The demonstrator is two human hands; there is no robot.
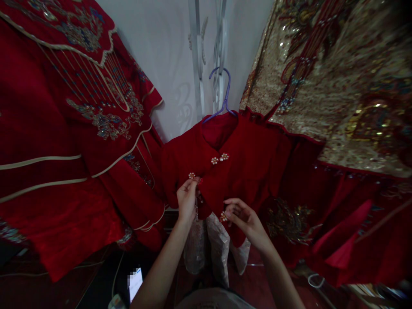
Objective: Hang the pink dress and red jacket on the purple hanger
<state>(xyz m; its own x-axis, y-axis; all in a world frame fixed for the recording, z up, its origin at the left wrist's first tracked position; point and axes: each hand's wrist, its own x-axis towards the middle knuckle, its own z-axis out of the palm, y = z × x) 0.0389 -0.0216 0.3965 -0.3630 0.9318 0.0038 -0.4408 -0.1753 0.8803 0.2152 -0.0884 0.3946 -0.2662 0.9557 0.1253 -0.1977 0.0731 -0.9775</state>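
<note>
A short red jacket [254, 150] hangs from a purple hanger [227, 92] in front of me. Its top is fastened by a pair of beaded flower buttons [220, 159]; lower down the front edges are apart. My left hand [187, 198] pinches the front edge of the jacket, just below another beaded flower [192, 175]. At the lower front, my right hand [243, 216] has its thumb and fingers closed on the other edge, beside a flower button [223, 216]. The fingertips partly hide what each hand grips.
Embroidered red garments [106, 107] hang on the left. To the right hangs a gold sequined garment [354, 86] over red skirts. A white metal rack [197, 51] stands behind the hanger. Clear plastic wrapping [219, 240] hangs below the jacket. A lit phone [135, 283] lies at lower left.
</note>
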